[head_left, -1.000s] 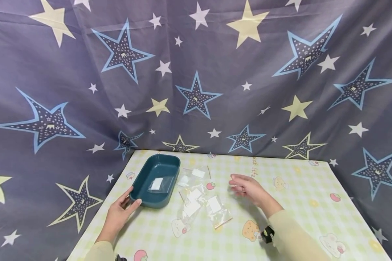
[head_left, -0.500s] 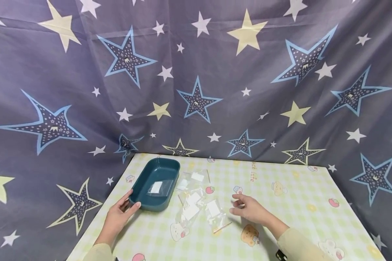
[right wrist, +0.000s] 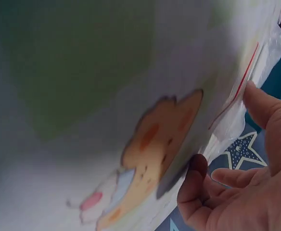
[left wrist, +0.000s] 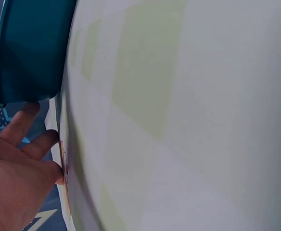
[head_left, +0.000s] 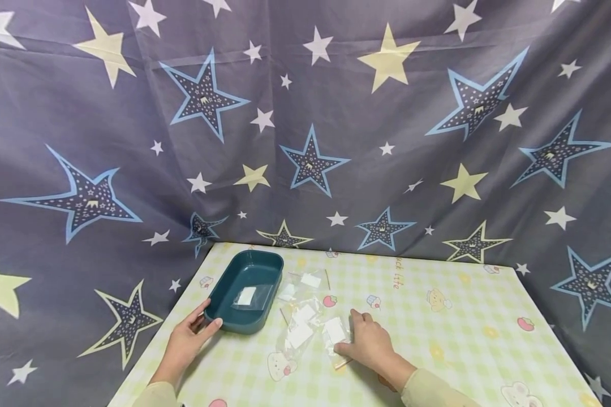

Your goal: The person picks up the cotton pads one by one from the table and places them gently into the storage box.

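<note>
A teal rectangular plastic bin (head_left: 244, 327) stands on the left of the table, one clear bag with a white insert (head_left: 246, 295) lying inside. My left hand (head_left: 183, 342) holds its near corner, thumb at the rim and fingers around the left side. To the right, a clear zip bag (head_left: 334, 330) with a white insert and red seal strip lies flat. My right hand (head_left: 374, 342) is at this bag's right edge, thumb touching it near the strip (right wrist: 246, 72) and fingertips down by the tabletop. A gap shows between thumb and fingers.
Between bin and right hand lie several more clear bags with white inserts, some overlapping: a near one (head_left: 300, 334) and a far one (head_left: 312, 280). The table wears a green-checked cartoon cloth (head_left: 463, 339). A grey star-patterned curtain (head_left: 336, 186) hangs behind it.
My right hand has come down and left from above the table to the nearest right-hand bag. My left hand stays at the bin's corner. The head view has tilted up slightly.
</note>
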{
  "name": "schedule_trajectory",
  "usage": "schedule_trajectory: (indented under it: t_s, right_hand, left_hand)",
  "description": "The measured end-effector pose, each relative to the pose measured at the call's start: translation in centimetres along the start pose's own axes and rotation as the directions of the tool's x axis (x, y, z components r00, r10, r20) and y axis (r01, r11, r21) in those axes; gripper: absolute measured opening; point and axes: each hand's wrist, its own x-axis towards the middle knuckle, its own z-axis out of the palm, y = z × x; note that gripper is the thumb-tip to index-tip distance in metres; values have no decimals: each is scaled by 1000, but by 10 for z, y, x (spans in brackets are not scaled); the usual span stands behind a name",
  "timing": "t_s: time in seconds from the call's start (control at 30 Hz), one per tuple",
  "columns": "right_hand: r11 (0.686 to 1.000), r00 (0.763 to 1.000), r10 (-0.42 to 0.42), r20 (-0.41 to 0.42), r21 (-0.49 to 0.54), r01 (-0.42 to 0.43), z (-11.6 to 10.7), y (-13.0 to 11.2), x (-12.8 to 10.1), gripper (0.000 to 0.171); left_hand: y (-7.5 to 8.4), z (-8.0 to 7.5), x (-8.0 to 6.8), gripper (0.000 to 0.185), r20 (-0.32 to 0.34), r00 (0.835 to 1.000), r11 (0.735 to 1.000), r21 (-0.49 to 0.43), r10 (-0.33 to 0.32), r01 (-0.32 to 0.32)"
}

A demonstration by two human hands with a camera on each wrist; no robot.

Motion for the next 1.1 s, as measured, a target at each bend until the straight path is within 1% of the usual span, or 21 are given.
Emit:
schedule_trajectory:
  t_s: [0.07,0.27,0.37,0.53,0.6,0.67,0.83,1.1]
  right_hand:
    - [1000,1000,-6,-8,-11,6,3,-2,-1,104]
    - [999,1000,11,-6,45,-11,4,-5,-1,101]
    - [998,1000,2,-20,56,-1,4,-5,-1,100]
    - [1000,999,0,-47,24,1,3,-7,1,100]
    - [1000,999,5,-47,4,-4,2,-8,2,100]
    - [1000,999,9,-40,6,-9,2,-9,2,98]
    - [997,1000,-4,-14,82,5,1,-12,1,92]
    - [981,998,-54,44,191,44,-2,-9,2,92]
  left_hand:
    - [-1,1,0,91,-3,1000,1000,4,-1,1]
    - [-2,1,0,92,-14,1000,1000,18,11,-11]
    - [-1,1,0,91,-17,1000,1000,21,18,-17]
    - [-1,1,1,90,-19,1000,1000,12,20,-20]
    - [-1,1,1,90,-21,1000,1000,12,20,-19]
    - [-1,1,1,90,-23,1000,1000,16,20,-20]
    - [-2,1,0,91,-24,1000,999,30,16,-15]
    - [0,2,-2,90,-27,1000,1000,28,16,-15]
